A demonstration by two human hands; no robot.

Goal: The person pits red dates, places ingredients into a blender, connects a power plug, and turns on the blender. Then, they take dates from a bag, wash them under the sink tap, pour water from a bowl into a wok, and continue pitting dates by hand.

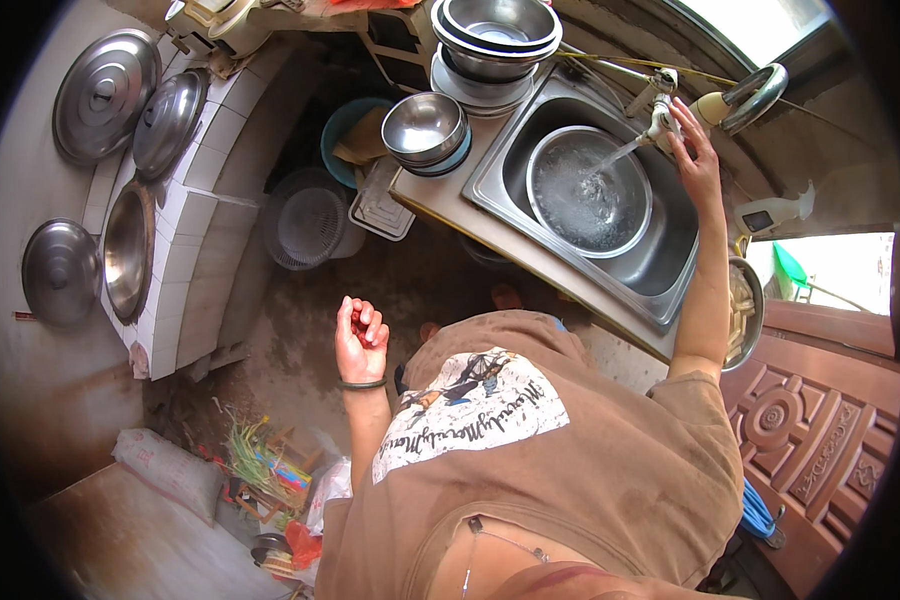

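Observation:
My right hand [696, 157] reaches up to the white tap [658, 124], its thumb and fingers against the tap's far-right side. Water runs from the spout into a round stainless steel basin [540, 206], where the surface is bubbling. That basin sits inside a steel sink [664, 274] set in the counter. Away from the sink, my left hand [362, 345] hangs over the floor, palm up with fingers loosely curled. Nothing can be made out in it. A dark bangle [362, 383] circles the left wrist.
Stacked steel bowls [424, 127] and basins [495, 45] stand on the counter [450, 214] left of the sink. Across the floor, a white-tiled stove [195, 247] holds a wok [127, 255]. A grey plastic basket [307, 217] stands between. A carved door [802, 420] is at right.

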